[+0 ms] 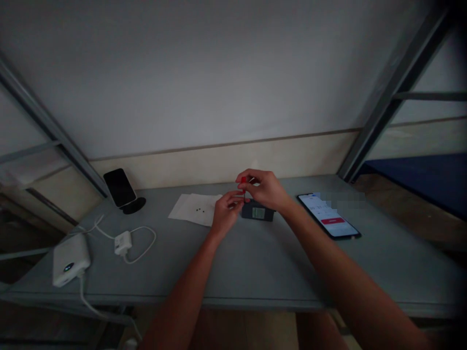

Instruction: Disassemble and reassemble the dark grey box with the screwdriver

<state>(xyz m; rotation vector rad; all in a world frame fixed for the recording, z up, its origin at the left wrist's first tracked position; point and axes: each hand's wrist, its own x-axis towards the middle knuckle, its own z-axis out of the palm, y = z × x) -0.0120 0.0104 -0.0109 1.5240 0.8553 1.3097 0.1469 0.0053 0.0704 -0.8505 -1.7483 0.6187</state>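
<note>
My right hand (263,188) is closed around a small red-handled tool (243,181), held upright over a small dark box (258,212) with a pale label that lies on the grey table (255,262). My left hand (225,212) is pinched against the lower end of the tool, right at the box's left edge. What its fingertips grip is too small to make out. A white sheet of paper (195,208) with two tiny dark specks (198,210) lies just left of my left hand.
A lit phone (328,215) lies flat to the right of the box. A dark phone (119,187) leans on a round stand at the back left. A white power bank (70,258) and a white adapter (122,242) with cables sit at the left front. Metal frame bars rise at both sides.
</note>
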